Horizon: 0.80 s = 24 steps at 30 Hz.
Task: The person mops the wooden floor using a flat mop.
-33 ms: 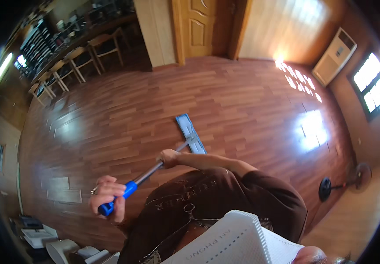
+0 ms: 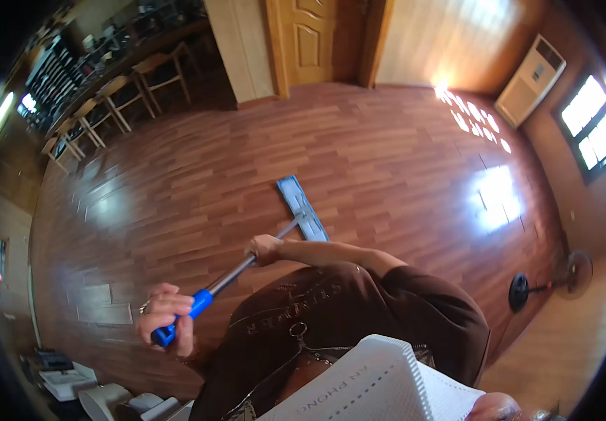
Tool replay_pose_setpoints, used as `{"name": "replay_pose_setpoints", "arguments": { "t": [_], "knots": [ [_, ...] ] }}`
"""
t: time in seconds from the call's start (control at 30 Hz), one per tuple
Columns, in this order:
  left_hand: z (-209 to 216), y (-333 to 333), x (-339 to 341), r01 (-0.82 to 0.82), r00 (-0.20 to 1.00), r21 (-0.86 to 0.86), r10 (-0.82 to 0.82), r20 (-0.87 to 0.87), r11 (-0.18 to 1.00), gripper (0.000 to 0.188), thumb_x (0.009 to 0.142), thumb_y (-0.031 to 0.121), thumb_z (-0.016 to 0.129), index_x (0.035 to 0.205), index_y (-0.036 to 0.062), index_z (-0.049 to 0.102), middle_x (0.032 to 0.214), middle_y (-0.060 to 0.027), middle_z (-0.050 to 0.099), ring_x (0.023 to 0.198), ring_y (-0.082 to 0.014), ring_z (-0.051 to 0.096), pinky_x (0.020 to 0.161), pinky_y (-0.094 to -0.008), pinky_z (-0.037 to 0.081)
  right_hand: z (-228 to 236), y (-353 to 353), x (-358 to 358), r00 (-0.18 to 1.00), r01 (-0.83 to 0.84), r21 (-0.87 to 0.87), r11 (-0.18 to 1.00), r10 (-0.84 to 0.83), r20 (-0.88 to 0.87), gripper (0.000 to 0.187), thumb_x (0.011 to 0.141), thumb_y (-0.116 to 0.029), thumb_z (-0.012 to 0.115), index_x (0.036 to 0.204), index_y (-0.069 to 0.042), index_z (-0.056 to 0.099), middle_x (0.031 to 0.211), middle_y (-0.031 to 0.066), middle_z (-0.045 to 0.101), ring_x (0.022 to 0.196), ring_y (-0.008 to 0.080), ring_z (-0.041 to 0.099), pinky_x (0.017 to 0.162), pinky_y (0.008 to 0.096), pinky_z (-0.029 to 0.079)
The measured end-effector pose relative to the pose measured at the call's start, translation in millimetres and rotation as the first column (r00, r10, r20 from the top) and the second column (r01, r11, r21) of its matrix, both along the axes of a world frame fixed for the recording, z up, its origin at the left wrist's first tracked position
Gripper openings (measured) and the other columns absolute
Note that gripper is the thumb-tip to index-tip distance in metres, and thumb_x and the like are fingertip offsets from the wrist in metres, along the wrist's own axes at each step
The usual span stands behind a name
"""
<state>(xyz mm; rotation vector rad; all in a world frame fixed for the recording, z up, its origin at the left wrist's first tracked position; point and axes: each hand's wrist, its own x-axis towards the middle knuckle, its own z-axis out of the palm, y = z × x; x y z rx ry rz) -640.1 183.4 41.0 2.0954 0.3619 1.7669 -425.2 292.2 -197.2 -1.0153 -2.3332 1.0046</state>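
Note:
A flat mop (image 2: 289,191) with a pale blue, long rectangular head lies on the wooden floor (image 2: 197,161) ahead of me. Its metal pole slants back toward my lower left and ends in a bright blue grip. My left hand (image 2: 167,317), wearing a ring, is closed around that grip near its top end. Farther down, my right hand (image 2: 264,249) wraps the pole, the forearm reaching across in front of my body. Part of the pole is hidden under the fingers.
Wooden chairs (image 2: 154,74) line a cluttered desk at the far left. A door (image 2: 310,45) stands ahead, a tall white air conditioner (image 2: 531,81) by the right wall. A fan (image 2: 519,291) is at the right, white plastic items (image 2: 103,400) at the lower left.
The whole view has shifted very slightly, so the room, mop and hands sit a little higher and farther left. Both hands keep their hold on the mop.

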Motion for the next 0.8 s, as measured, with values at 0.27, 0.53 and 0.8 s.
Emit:
{"name": "replay_pose_setpoints", "arguments": {
  "t": [0.27,0.53,0.8],
  "knots": [
    [-32,-4,56,-0.029,0.994,-0.235,0.053,0.095,0.972,0.019,0.078,0.003,0.059,0.093,0.0080,0.047,0.076,-0.0123,0.060,0.072,-0.0269,0.060,0.083,-0.0490,0.044,-23,5,69,0.972,0.128,-0.031,0.991,-0.119,0.202,0.008,0.070,-0.026,0.063,0.072,-0.018,0.065,0.075,0.0095,0.066,0.071,0.0341,0.065,0.062,0.0461,0.053],
    [-70,18,186,0.280,0.956,-0.508,-0.284,0.073,0.814,0.021,0.069,-0.009,0.058,0.080,0.0068,0.049,0.080,-0.0123,0.061,0.082,-0.0274,0.063,0.086,-0.0469,0.047,-92,-6,234,0.895,0.384,0.121,0.915,-0.401,0.196,0.008,0.067,-0.023,0.063,0.073,-0.018,0.065,0.072,0.0084,0.065,0.071,0.0331,0.064,0.062,0.0430,0.053],
    [-78,33,292,0.491,0.722,-0.662,-0.690,-0.056,0.567,0.022,0.071,-0.013,0.061,0.077,0.0067,0.053,0.085,-0.0072,0.063,0.096,-0.0244,0.061,0.087,-0.0388,0.046,-112,-80,370,0.635,0.741,0.085,0.666,-0.737,0.233,0.007,0.066,-0.022,0.064,0.068,-0.016,0.063,0.071,0.0102,0.064,0.071,0.0352,0.062,0.063,0.0440,0.052]
  ]
}}
